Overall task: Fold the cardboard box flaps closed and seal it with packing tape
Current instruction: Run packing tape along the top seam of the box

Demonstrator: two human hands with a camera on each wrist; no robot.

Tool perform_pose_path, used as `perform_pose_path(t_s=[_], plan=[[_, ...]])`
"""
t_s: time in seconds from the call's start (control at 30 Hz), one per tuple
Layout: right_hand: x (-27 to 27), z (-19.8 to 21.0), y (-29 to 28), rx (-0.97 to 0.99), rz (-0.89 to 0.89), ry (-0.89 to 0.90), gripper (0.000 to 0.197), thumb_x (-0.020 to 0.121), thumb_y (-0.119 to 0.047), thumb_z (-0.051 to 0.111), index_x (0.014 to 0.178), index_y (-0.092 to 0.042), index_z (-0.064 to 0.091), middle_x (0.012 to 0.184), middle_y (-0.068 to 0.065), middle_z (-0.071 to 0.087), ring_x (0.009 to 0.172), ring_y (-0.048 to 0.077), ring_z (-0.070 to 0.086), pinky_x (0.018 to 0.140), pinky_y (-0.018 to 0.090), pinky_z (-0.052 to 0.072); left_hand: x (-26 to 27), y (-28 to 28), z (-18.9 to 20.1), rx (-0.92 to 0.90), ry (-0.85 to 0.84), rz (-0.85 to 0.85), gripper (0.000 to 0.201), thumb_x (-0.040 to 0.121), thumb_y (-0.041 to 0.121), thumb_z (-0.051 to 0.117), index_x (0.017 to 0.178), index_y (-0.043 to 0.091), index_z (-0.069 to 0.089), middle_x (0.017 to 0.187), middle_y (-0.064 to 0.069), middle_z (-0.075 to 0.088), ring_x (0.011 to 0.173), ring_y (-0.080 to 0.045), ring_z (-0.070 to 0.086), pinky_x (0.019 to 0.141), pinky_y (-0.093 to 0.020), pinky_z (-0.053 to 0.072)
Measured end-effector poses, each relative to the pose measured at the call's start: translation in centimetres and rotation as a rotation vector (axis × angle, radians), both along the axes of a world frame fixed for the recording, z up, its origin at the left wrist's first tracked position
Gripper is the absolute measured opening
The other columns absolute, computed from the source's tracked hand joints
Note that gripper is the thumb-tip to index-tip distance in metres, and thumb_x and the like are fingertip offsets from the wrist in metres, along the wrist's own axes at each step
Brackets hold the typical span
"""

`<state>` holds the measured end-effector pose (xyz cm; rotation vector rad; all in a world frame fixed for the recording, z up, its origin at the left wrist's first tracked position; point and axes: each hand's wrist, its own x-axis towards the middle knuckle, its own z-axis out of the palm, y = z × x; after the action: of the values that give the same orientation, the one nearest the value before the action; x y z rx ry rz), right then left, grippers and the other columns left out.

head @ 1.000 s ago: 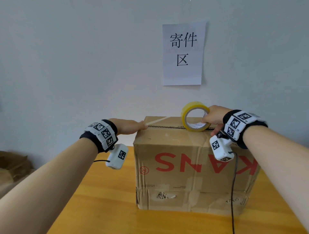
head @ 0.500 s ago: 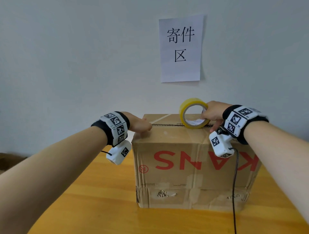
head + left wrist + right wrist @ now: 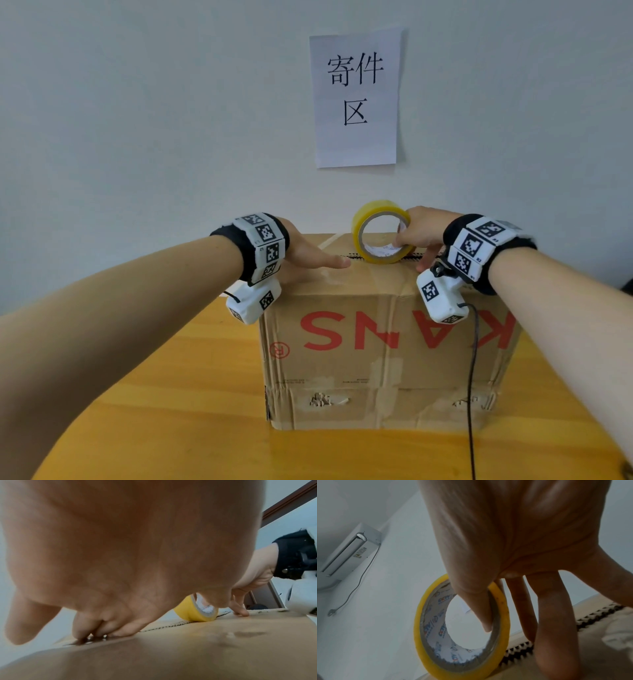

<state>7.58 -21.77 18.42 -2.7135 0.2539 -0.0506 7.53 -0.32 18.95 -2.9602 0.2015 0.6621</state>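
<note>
On the wooden worktop [image 3: 171,428] stands the cardboard box [image 3: 376,359], its top flaps already folded down to meet at a seam [image 3: 349,255]. The left hand [image 3: 308,255] lies flat, fingers [image 3: 96,628] straight and pressing the top near its left end. Farther along, the right hand [image 3: 421,233] pinches the yellow packing tape roll [image 3: 380,233] upright on the seam. Judging by this, taping has only begun; most of the seam looks bare.

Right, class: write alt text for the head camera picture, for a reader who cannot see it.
Two bare hands work on top of a closed cardboard box on a wooden table: the left hand presses flat near the seam, while the right hand holds a yellow tape roll upright on it. A paper sign hangs on the wall behind.
</note>
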Motion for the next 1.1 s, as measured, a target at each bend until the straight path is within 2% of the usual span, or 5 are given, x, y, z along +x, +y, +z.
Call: perform_pose_path(t_s=[0.47, 0.67, 0.73, 0.93, 1.1], plan=[[-0.4, 0.1, -0.4, -0.047, 0.066, -0.01, 0.032, 0.093, -0.029, 0.067, 0.111, -0.004, 0.057, 0.104, 0.015, 0.067, 0.062, 0.022, 0.062, 0.084, 0.043, 0.057, -0.7, -4.4, 1.1, 0.124, -0.02, -0.048, 0.11, 0.081, 0.086, 0.027, 0.157, 0.007, 0.016, 0.16, -0.016, 0.027, 0.146, -0.029, 0.03, 0.117, -0.041, 0.023], [-0.4, 0.3, -0.7, -0.035, 0.067, 0.009, 0.028, 0.093, -0.028, 0.066, 0.105, -0.004, 0.058, 0.1, 0.015, 0.068, 0.064, 0.025, 0.065, 0.088, 0.048, 0.059, 0.8, -1.7, 1.3, -0.015, 0.161, -0.048, 0.125, 0.06, 0.098, 0.032, 0.157, 0.02, 0.021, 0.166, -0.007, 0.011, 0.152, -0.025, 0.01, 0.122, -0.047, 0.011], [-0.4, 0.4, -0.6, -0.029, 0.068, 0.015, 0.03, 0.094, -0.028, 0.066, 0.108, -0.004, 0.058, 0.102, 0.016, 0.069, 0.065, 0.025, 0.065, 0.088, 0.049, 0.058, 1.4, 0.4, 1.6, -0.138, 0.193, -0.081, 0.112, 0.068, 0.095, 0.031, 0.154, 0.023, 0.035, 0.165, 0.0, 0.015, 0.152, -0.021, 0.008, 0.123, -0.048, 0.009], [-0.4, 0.3, -0.6, -0.029, 0.069, 0.009, 0.029, 0.093, -0.029, 0.067, 0.107, -0.008, 0.053, 0.104, 0.014, 0.065, 0.067, 0.025, 0.065, 0.089, 0.049, 0.057, 1.7, 3.2, 2.1, -0.249, 0.106, -0.173, 0.06, 0.1, 0.058, 0.036, 0.148, 0.024, 0.045, 0.157, 0.01, 0.035, 0.146, -0.012, 0.029, 0.113, -0.024, 0.024], [-0.2, 0.0, -0.8, -0.018, 0.064, 0.0, 0.03, 0.094, -0.027, 0.065, 0.112, -0.007, 0.053, 0.097, 0.011, 0.061, 0.067, 0.024, 0.064, 0.091, 0.048, 0.057, 1.3, 2.1, 1.3, -0.194, 0.149, -0.195, 0.068, 0.096, 0.071, 0.028, 0.142, 0.028, 0.053, 0.15, 0.01, 0.045, 0.144, -0.014, 0.032, 0.12, -0.036, 0.014]])
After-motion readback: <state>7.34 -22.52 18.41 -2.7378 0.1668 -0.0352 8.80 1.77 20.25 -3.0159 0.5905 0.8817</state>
